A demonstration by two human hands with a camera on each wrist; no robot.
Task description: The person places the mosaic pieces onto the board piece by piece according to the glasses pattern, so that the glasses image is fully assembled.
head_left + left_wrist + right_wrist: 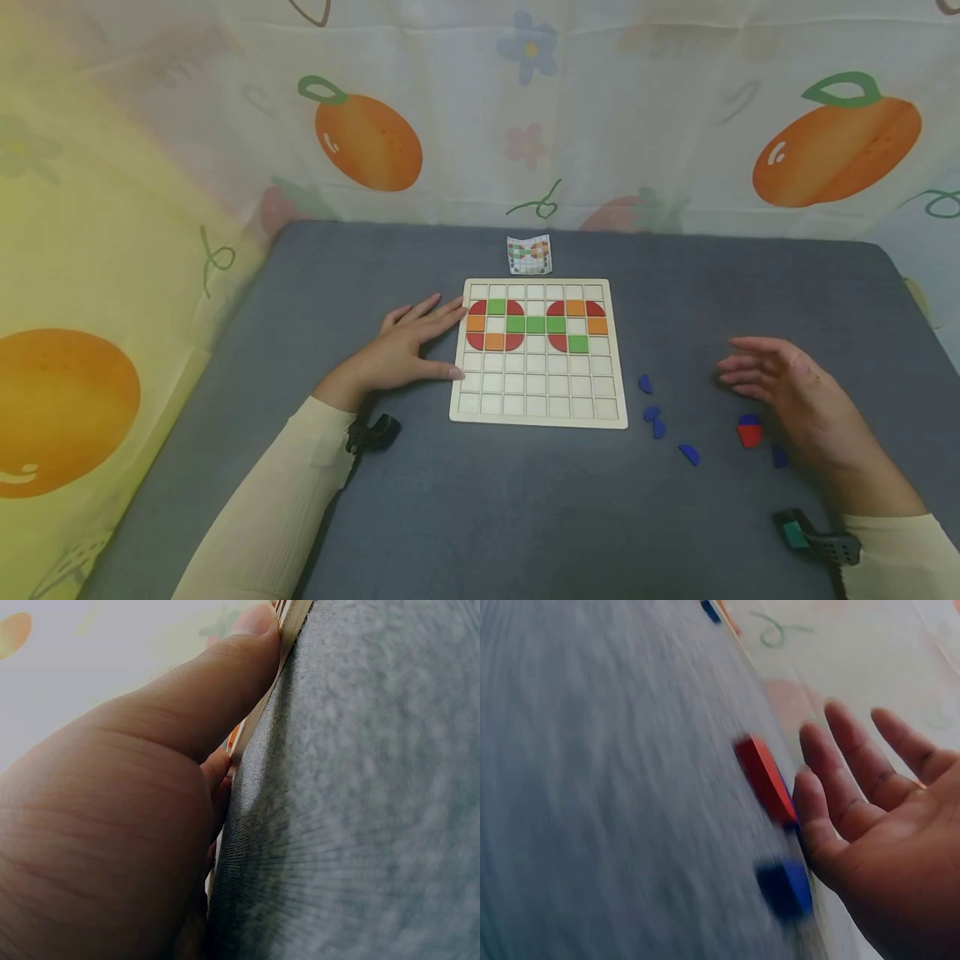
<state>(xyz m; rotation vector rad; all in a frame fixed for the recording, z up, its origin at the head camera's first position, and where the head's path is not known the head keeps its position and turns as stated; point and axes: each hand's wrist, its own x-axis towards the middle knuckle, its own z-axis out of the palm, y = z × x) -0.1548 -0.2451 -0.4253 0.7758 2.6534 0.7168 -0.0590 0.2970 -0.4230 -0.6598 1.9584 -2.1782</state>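
Observation:
A pale wooden grid board (540, 422) lies on the table, its upper rows holding red rounded pieces, green squares and orange squares. At its left edge rests my left hand (397, 350), fingers spread and thumb (217, 694) against the wooden side. My right hand (813, 408) is held over the table to the right, palm turned inward, fingers loosely extended and holding nothing. Just below it lie a red piece (748, 437) with a blue one against it, and another blue piece (784, 889), partly shaded by the hand in the head view.
Several blue pieces (689, 454) are scattered between the board and my right hand. Behind the board stands a small printed card (529, 255) with a coloured grid pattern. A grey cloth (525, 517) covers the table, and a fruit-print curtain (465, 125) hangs behind it.

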